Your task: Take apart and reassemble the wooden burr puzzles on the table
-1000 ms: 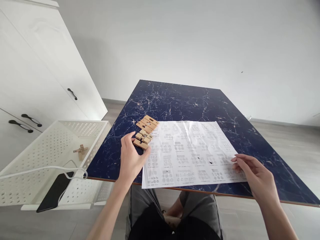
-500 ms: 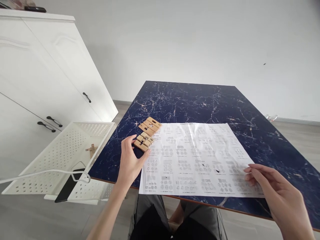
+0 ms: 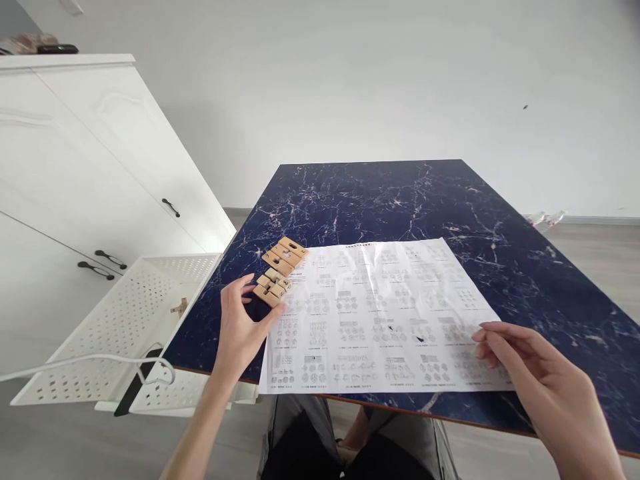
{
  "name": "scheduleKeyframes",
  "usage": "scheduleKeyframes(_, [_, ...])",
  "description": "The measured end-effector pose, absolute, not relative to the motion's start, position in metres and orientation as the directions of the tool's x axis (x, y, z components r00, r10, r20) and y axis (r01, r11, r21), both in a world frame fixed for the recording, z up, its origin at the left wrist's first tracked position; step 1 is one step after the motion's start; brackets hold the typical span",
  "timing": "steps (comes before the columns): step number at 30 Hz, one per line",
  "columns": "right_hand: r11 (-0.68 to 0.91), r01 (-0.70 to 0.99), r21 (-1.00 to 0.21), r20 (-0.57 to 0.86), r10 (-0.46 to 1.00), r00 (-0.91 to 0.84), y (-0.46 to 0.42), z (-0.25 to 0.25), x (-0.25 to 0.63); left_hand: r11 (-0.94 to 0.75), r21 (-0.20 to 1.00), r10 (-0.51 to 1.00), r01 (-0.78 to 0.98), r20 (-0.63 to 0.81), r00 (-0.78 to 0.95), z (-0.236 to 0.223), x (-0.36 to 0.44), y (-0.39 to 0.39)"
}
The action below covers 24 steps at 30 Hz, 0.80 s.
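Two sets of light wooden puzzle pieces lie at the sheet's left edge. The farther set (image 3: 285, 256) is flat, with slots and dark numerals. The nearer wooden puzzle blocks (image 3: 272, 287) are notched and fit close together. My left hand (image 3: 243, 323) curves around these nearer blocks, fingertips at their left side and thumb at their near right corner. Beneath the pieces' right side spreads a creased white printed sheet (image 3: 360, 313) with rows of small diagrams. At the sheet's right edge rests my right hand (image 3: 537, 373), fingers curled and thumb against the index finger, no object visible between them.
The blue marbled table (image 3: 360, 200) carries all this. A white perforated basket (image 3: 95, 333), left of the table, holds a small wooden piece (image 3: 179, 307), a dark flat object (image 3: 137, 387) and a white cable (image 3: 100, 360). Behind stands a white cabinet (image 3: 90, 160).
The nearer blocks have moved closer together under my left hand, narrowing the gaps between them. My view has shifted. My right hand stays at the sheet's right side.
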State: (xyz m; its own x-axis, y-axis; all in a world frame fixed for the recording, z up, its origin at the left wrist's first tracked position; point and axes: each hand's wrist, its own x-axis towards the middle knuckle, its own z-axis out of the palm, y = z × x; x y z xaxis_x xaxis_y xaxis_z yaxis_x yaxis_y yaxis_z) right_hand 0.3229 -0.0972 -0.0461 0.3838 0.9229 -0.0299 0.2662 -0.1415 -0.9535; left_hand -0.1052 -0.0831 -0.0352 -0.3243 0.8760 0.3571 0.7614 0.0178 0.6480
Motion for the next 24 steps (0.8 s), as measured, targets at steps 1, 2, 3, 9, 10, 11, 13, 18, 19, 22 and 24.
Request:
scheduleKeyframes(1, [-0.128, 0.264, -0.956, -0.021, 0.928, 0.371, -0.096, -0.048, 0.324, 0.018, 0.641, 0.873, 0.767, 0.364, -0.325, -0.033, -0.105, -0.082])
scheduleKeyframes(2, [-0.113, 0.265, -0.958, -0.01, 0.933, 0.36, -0.095, -0.05, 0.325, 0.016, 0.632, 0.869, 0.775, 0.375, -0.324, -0.03, -0.104, -0.079])
scheduleKeyframes(3, [-0.101, 0.269, -0.958, 0.0, 0.937, 0.35, -0.094, -0.051, 0.327, 0.012, 0.621, 0.866, 0.784, 0.386, -0.319, -0.026, -0.103, -0.075])
scheduleKeyframes(9, [-0.049, 0.284, -0.958, 0.042, 0.952, 0.304, -0.091, -0.056, 0.332, -0.005, 0.459, 0.94, 0.889, 0.305, -0.152, 0.005, -0.106, -0.023])
scheduleKeyframes(10, [-0.043, 0.283, -0.958, 0.043, 0.956, 0.291, -0.091, -0.056, 0.333, 0.027, 0.411, 0.966, 0.911, 0.224, -0.13, 0.011, -0.108, -0.012])
scheduleKeyframes(11, [-0.037, 0.279, -0.959, 0.045, 0.959, 0.281, -0.091, -0.057, 0.333, 0.069, 0.372, 0.98, 0.926, 0.149, -0.133, 0.015, -0.111, -0.002])
scheduleKeyframes(13, [-0.027, 0.266, -0.964, 0.048, 0.962, 0.27, -0.091, -0.058, 0.334, 0.158, 0.318, 0.985, 0.935, 0.013, -0.171, 0.024, -0.117, 0.016])
scheduleKeyframes(18, [-0.022, 0.256, -0.966, 0.046, 0.966, 0.255, -0.092, -0.058, 0.332, 0.184, 0.306, 0.978, 0.934, -0.154, -0.142, 0.032, -0.134, 0.046])
scheduleKeyframes(19, [-0.028, 0.257, -0.966, 0.043, 0.963, 0.264, -0.092, -0.057, 0.33, 0.173, 0.313, 0.98, 0.934, -0.151, -0.131, 0.031, -0.136, 0.05])
scheduleKeyframes(22, [-0.041, 0.253, -0.967, 0.035, 0.957, 0.288, -0.095, -0.052, 0.324, 0.138, 0.341, 0.986, 0.93, -0.134, -0.097, 0.027, -0.142, 0.056])
scheduleKeyframes(24, [-0.043, 0.247, -0.968, 0.03, 0.958, 0.284, -0.097, -0.049, 0.321, 0.109, 0.364, 0.99, 0.925, -0.119, -0.069, 0.023, -0.144, 0.058])
